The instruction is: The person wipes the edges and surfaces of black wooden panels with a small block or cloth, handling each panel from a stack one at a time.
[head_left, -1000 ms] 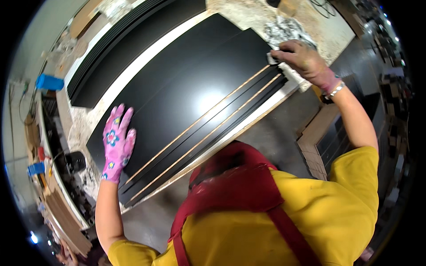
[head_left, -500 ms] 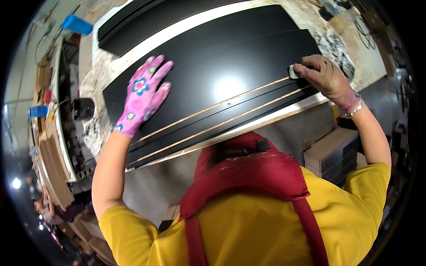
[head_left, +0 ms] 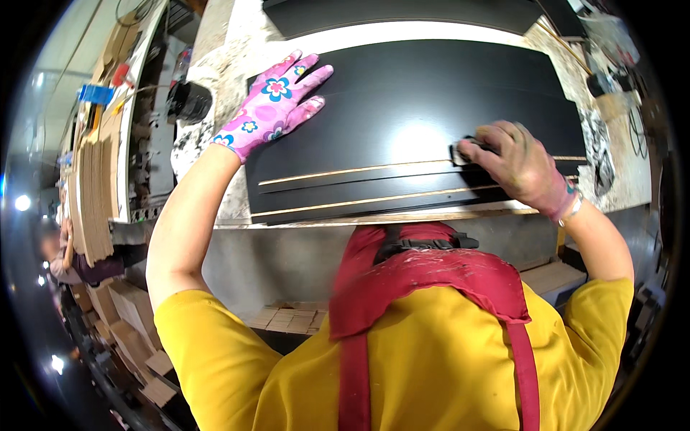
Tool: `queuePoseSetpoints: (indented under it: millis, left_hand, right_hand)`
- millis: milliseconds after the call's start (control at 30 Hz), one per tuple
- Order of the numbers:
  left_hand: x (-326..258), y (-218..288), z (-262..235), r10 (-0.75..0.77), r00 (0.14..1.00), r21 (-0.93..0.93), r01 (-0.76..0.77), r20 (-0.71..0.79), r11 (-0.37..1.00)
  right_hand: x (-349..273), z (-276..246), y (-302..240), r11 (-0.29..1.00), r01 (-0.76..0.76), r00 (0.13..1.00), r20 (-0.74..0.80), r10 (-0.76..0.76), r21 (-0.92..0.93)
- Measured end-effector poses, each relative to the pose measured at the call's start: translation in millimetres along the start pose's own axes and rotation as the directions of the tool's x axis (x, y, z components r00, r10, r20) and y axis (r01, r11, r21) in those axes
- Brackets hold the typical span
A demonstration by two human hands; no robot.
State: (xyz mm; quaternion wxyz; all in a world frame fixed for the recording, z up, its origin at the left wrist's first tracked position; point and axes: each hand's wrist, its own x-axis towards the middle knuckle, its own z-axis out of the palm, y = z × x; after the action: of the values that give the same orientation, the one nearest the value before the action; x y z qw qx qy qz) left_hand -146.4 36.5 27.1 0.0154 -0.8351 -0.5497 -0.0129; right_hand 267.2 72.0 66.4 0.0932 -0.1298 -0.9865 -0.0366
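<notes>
A stack of black panels [head_left: 381, 93] lies in front of me, with an upper tan strip [head_left: 359, 173] and a lower tan strip [head_left: 388, 197] running lengthwise near its front side. My left hand [head_left: 273, 108], in a pink flowered glove, rests flat with fingers spread on the panels' left end. Farther right, my right hand [head_left: 521, 165], in a stained glove, pinches a small black-and-white block [head_left: 458, 154]. That block touches the upper strip. The fingers cover most of it, so I cannot tell its exact kind.
More dark boards [head_left: 402, 16] lie across the far side of the paint-smeared table [head_left: 233, 205]. Left of the panels stands a black container [head_left: 189, 100]. A dark brush-like tool [head_left: 596, 84] lies at the right. Stacked cardboard sheets [head_left: 93, 194] and another person [head_left: 72, 248] are far left.
My right hand has slid the block leftward along the upper strip, away from the panel's right end. The left hand stays flat on the panels. The whole view has turned and shifted.
</notes>
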Motion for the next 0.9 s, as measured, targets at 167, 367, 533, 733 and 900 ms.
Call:
queuePoseSetpoints:
  millis: [167, 367, 533, 733, 900]
  left_hand:
    - [-16, -7, 18, -0.08, 0.995, -0.122, 0.072, -0.057, 0.99]
    - [-15, -20, 31, -0.076, 0.994, -0.182, 0.061, -0.076, 0.981]
    - [-11, -28, 36, -0.047, 0.998, -0.261, 0.031, -0.053, 0.965]
    - [-16, -30, 35, -0.059, 0.998, -0.279, 0.05, -0.022, 0.959]
    - [-19, -26, 32, -0.039, 0.996, -0.242, 0.017, -0.085, 0.97]
  right_hand:
    - [46, 14, -36, 0.996, -0.005, 1.0, 0.021, 0.003, 0.091]
    - [151, 39, -90, 0.969, 0.197, 0.978, -0.105, -0.182, 0.153]
    - [223, 64, -139, 0.964, 0.26, 0.943, -0.229, -0.241, 0.053]
    - [216, 54, -145, 0.97, 0.218, 0.966, -0.168, -0.198, 0.107]
    - [135, 31, -99, 0.994, 0.107, 0.992, -0.066, -0.107, -0.005]
